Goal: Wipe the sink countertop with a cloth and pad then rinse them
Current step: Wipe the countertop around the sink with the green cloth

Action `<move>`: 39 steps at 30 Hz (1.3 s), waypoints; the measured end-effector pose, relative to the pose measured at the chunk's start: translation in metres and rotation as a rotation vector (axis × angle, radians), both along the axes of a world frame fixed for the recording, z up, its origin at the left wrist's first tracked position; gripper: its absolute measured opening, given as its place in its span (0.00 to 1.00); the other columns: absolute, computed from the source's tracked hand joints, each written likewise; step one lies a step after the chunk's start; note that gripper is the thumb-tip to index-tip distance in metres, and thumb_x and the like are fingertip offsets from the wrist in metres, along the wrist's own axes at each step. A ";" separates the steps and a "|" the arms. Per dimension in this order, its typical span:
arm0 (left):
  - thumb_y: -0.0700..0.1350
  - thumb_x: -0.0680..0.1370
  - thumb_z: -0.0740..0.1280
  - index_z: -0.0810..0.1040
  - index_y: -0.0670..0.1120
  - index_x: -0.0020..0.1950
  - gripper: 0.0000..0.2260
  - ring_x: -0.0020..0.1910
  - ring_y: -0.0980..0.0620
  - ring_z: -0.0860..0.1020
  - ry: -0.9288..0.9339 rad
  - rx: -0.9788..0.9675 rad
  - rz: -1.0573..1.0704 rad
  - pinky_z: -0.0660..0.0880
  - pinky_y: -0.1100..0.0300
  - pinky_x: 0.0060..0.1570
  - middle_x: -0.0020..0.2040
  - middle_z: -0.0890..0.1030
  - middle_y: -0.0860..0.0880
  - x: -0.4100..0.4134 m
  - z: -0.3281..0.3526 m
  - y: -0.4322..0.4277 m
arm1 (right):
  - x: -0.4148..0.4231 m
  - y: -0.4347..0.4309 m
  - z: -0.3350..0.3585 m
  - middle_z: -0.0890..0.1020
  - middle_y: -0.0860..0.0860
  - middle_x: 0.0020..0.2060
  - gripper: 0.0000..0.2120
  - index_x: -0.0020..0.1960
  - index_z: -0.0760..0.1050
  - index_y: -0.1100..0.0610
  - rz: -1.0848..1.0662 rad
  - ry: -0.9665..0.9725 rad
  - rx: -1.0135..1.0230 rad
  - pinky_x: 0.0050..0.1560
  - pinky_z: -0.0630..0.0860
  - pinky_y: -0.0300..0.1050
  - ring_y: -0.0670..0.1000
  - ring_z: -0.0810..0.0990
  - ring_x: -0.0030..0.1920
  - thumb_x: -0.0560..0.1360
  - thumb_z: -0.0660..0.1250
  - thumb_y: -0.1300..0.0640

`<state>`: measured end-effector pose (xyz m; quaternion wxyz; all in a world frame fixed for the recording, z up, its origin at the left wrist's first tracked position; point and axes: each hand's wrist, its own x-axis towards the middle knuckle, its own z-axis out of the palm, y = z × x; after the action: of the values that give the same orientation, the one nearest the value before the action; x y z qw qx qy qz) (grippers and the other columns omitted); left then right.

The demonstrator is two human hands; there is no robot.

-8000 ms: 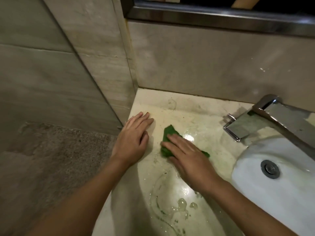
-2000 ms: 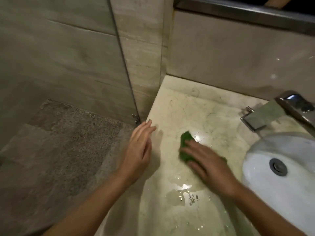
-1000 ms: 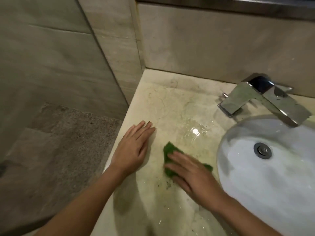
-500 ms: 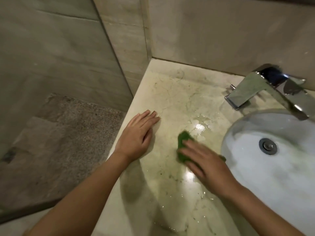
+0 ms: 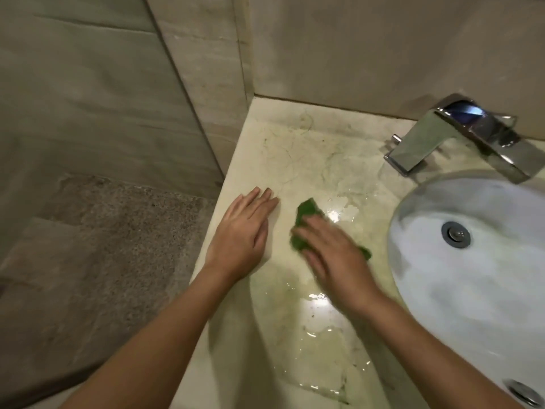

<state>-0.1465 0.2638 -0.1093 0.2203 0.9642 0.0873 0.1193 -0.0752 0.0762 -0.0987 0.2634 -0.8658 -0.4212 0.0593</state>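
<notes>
Nearest, between the two forearms, thin water puddles (image 5: 318, 335) shine on the pale stone countertop (image 5: 295, 149). The left hand (image 5: 241, 231) lies flat on the counter near its left edge, fingers straight and holding nothing. Just beside it, not touching, the right hand (image 5: 333, 258), motion-blurred, presses with extended fingers on the green pad (image 5: 308, 212), which shows past its fingertips and on its right side. Right of the right hand lies the white sink basin (image 5: 472, 276) with its drain (image 5: 455, 234). Beyond it stands a chrome faucet (image 5: 460, 137), well clear of both hands. Left of the left hand, the speckled floor (image 5: 103, 246) lies below.
</notes>
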 end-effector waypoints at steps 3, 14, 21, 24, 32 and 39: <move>0.39 0.78 0.58 0.71 0.44 0.69 0.19 0.72 0.51 0.64 -0.005 -0.019 -0.010 0.56 0.55 0.72 0.70 0.72 0.47 -0.001 0.002 0.000 | -0.045 -0.036 0.003 0.73 0.47 0.66 0.16 0.63 0.73 0.48 0.249 0.015 -0.072 0.69 0.62 0.42 0.47 0.67 0.68 0.78 0.57 0.47; 0.39 0.77 0.59 0.76 0.44 0.63 0.15 0.70 0.53 0.65 -0.085 -0.145 0.101 0.63 0.55 0.69 0.66 0.75 0.50 -0.024 0.018 0.009 | -0.058 -0.019 0.004 0.73 0.46 0.66 0.17 0.63 0.74 0.47 0.305 -0.003 -0.105 0.70 0.60 0.40 0.45 0.67 0.68 0.78 0.56 0.45; 0.44 0.80 0.55 0.72 0.45 0.68 0.17 0.72 0.52 0.62 0.024 -0.102 0.221 0.64 0.53 0.68 0.70 0.70 0.51 -0.070 -0.001 0.037 | -0.032 0.044 0.002 0.73 0.50 0.66 0.18 0.64 0.74 0.50 0.104 0.061 -0.016 0.69 0.63 0.48 0.50 0.69 0.67 0.77 0.56 0.47; 0.46 0.81 0.53 0.69 0.47 0.70 0.19 0.72 0.54 0.61 0.026 -0.098 0.245 0.62 0.54 0.68 0.71 0.69 0.52 -0.073 0.002 0.034 | -0.063 0.025 0.004 0.74 0.48 0.65 0.16 0.62 0.74 0.49 0.371 0.043 -0.054 0.69 0.62 0.41 0.48 0.69 0.67 0.78 0.57 0.47; 0.45 0.79 0.52 0.71 0.44 0.68 0.20 0.71 0.47 0.65 0.072 -0.133 0.311 0.66 0.46 0.67 0.70 0.71 0.48 -0.093 -0.008 0.056 | -0.051 0.089 -0.001 0.76 0.51 0.64 0.16 0.61 0.76 0.52 0.187 0.008 0.000 0.68 0.63 0.50 0.53 0.73 0.64 0.75 0.66 0.52; 0.46 0.78 0.52 0.73 0.45 0.66 0.19 0.70 0.47 0.67 0.072 -0.107 0.301 0.67 0.47 0.66 0.68 0.73 0.48 -0.105 -0.006 0.064 | -0.040 0.046 0.002 0.73 0.48 0.67 0.17 0.64 0.73 0.48 0.326 0.062 -0.040 0.68 0.67 0.49 0.47 0.68 0.68 0.79 0.57 0.46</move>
<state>-0.2519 0.3278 -0.1157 0.2479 0.9307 0.2446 0.1116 -0.1150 0.1226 -0.0970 0.2458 -0.7888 -0.5466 0.1363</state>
